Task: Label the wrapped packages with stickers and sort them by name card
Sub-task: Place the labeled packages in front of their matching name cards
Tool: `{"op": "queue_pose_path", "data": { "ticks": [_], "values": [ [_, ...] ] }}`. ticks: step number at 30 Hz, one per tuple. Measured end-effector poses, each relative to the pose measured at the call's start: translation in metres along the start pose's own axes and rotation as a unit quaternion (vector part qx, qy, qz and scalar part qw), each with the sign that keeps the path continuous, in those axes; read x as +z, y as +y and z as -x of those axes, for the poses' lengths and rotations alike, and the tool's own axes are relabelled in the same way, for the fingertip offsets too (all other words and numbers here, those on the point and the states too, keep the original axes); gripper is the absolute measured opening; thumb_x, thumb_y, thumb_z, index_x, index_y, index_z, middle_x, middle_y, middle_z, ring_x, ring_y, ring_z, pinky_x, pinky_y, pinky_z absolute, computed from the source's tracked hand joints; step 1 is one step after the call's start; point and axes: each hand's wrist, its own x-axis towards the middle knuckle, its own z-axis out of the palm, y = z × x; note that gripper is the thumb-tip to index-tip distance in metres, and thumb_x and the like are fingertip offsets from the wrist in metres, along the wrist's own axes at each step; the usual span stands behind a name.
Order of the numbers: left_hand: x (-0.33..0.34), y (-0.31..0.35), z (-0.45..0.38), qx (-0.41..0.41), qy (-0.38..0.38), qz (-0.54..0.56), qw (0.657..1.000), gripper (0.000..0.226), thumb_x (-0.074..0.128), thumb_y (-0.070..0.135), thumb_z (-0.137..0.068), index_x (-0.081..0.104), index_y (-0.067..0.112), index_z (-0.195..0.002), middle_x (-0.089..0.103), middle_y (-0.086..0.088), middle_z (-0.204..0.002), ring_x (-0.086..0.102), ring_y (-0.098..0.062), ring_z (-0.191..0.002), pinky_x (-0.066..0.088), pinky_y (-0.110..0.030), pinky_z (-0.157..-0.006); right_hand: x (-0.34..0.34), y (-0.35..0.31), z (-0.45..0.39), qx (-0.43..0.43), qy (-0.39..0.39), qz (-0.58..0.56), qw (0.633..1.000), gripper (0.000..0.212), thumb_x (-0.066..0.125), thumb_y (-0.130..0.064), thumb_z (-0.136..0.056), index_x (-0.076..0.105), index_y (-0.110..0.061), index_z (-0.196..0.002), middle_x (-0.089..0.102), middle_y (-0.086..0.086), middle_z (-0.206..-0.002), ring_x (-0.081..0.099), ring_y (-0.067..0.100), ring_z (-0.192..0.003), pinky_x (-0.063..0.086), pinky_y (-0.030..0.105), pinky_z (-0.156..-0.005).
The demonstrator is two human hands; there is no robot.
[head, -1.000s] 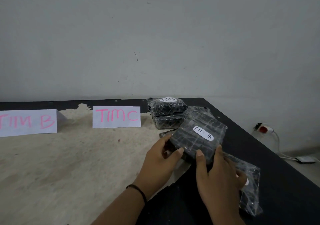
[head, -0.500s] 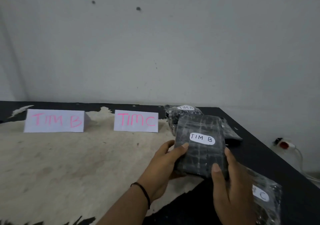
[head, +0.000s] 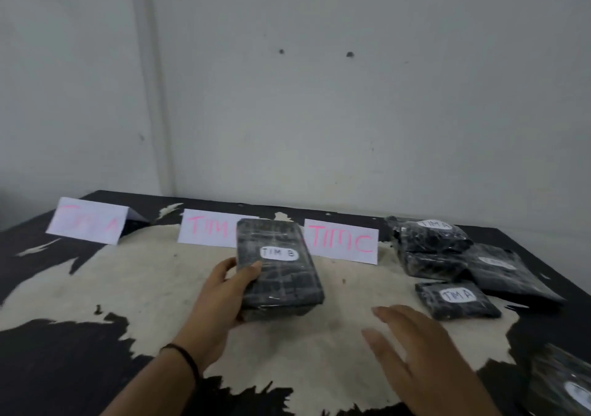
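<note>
right hand (head: 425,358) now off the tim b package (head: 278,268), left hand (head: 224,294) alone carrying it toward the tim b card (head: 208,231)

A black wrapped package (head: 279,268) with a white "TIM B" sticker (head: 279,253) is held up mid-frame, hiding part of the middle name card (head: 207,230).

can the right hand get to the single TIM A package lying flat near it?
Probably yes. The right hand is open and holds nothing, and the TIM A package lies alone just beyond its fingers with bare table between. The left hand grips the TIM B package well aside.
</note>
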Motion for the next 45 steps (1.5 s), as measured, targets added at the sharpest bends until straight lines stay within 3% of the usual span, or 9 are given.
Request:
{"op": "queue_pose_path", "data": {
  "ticks": [7, 13, 16, 18, 22, 26, 31, 37, 45],
  "values": [
    [-0.07, 0.004, -0.003, 0.021, 0.151, -0.131, 0.98, 0.036, 0.066, 0.045, -0.081, 0.062, 0.01, -0.089, 0.068, -0.014, -0.083, 0.066, -0.033, -0.078, 0.056, -0.051, -0.073, 0.05, -0.099, -0.038, -0.062, -0.197, -0.09, 0.974, 0.064, 0.042, -0.058, -0.089, 0.028, -0.031, -0.144, 0.031, -0.011, -0.146, 0.032, 0.009, -0.132, 0.026, 0.022, -0.108],
    [-0.076, 0.0, 0.007, 0.057, 0.201, -0.184, 0.96, 0.033, 0.059, 0.041, -0.087, 0.066, 0.01, -0.077, 0.068, -0.011, -0.076, 0.063, -0.027, -0.073, 0.048, -0.034, -0.064, 0.076, -0.111, -0.036, -0.069, -0.272, -0.099, 0.955, 0.119, -0.001, -0.085, -0.04, 0.002, -0.037, -0.148, 0.005, -0.018, -0.156, 0.012, 0.004, -0.142, 0.014, 0.025, -0.113],
    [-0.078, 0.001, 0.006, 0.068, 0.214, -0.186, 0.956, 0.017, 0.059, 0.032, -0.09, 0.061, 0.017, -0.098, 0.065, -0.005, -0.103, 0.061, -0.018, -0.089, 0.049, -0.032, -0.071, 0.071, -0.11, -0.032, -0.069, -0.253, -0.104, 0.959, 0.11, 0.007, -0.081, -0.048, 0.003, -0.037, -0.148, 0.007, -0.02, -0.156, 0.011, 0.002, -0.141, 0.01, 0.021, -0.11],
    [-0.079, 0.001, 0.007, 0.077, 0.248, -0.232, 0.938, 0.05, 0.061, 0.033, -0.088, 0.047, 0.012, -0.131, 0.051, -0.012, -0.133, 0.05, -0.028, -0.119, 0.044, -0.044, -0.096, 0.068, -0.109, -0.028, -0.046, -0.227, -0.12, 0.965, 0.11, 0.005, -0.08, -0.047, 0.009, -0.036, -0.148, 0.012, -0.019, -0.154, 0.012, 0.001, -0.14, 0.01, 0.02, -0.109],
    [-0.069, 0.009, 0.02, 0.189, 0.286, -0.297, 0.891, 0.053, 0.062, 0.02, -0.088, 0.043, 0.009, -0.136, 0.037, -0.01, -0.146, 0.031, -0.026, -0.134, 0.029, -0.046, -0.107, 0.065, -0.103, -0.026, -0.007, -0.157, -0.13, 0.979, 0.088, 0.019, -0.081, -0.07, 0.044, -0.029, -0.137, 0.04, -0.014, -0.142, 0.036, 0.005, -0.131, 0.023, 0.023, -0.105],
    [-0.045, 0.013, 0.024, 0.301, 0.226, -0.353, 0.856, 0.045, 0.066, 0.008, -0.082, 0.053, 0.009, -0.125, 0.048, -0.009, -0.13, 0.044, -0.029, -0.119, 0.042, -0.045, -0.093, 0.051, -0.083, -0.027, 0.027, -0.056, -0.079, 0.995, 0.042, 0.043, -0.056, -0.068, 0.071, -0.033, -0.088, 0.066, -0.019, -0.088, 0.066, 0.001, -0.081, 0.052, 0.021, -0.069],
    [0.011, 0.014, 0.019, 0.346, 0.105, -0.35, 0.864, 0.035, 0.068, 0.012, -0.08, 0.061, 0.018, -0.113, 0.054, 0.007, -0.112, 0.053, -0.018, -0.102, 0.044, -0.034, -0.088, 0.017, -0.035, -0.037, 0.131, 0.009, -0.078, 0.988, 0.067, 0.025, -0.061, -0.073, 0.064, -0.023, -0.114, 0.062, -0.005, -0.113, 0.056, 0.017, -0.11, 0.042, 0.035, -0.096],
    [0.092, -0.009, 0.013, 0.36, -0.016, -0.287, 0.888, 0.026, 0.067, 0.016, -0.082, 0.058, 0.03, -0.103, 0.053, 0.024, -0.099, 0.056, 0.005, -0.09, 0.042, -0.003, -0.07, -0.012, 0.033, -0.027, 0.226, 0.004, -0.041, 0.973, 0.034, 0.046, -0.044, -0.091, 0.059, -0.027, -0.117, 0.058, -0.01, -0.118, 0.051, 0.011, -0.113, 0.039, 0.03, -0.096],
    [0.161, -0.043, 0.0, 0.309, -0.124, -0.297, 0.895, 0.017, 0.064, 0.025, -0.086, 0.055, 0.035, -0.096, 0.055, 0.019, -0.095, 0.053, 0.004, -0.091, 0.041, -0.002, -0.073, -0.031, 0.091, -0.024, 0.329, 0.034, 0.05, 0.942, 0.016, 0.044, -0.037, -0.09, 0.057, -0.029, -0.09, 0.056, -0.007, -0.095, 0.052, 0.016, -0.094, 0.041, 0.033, -0.086]
  ]
}}
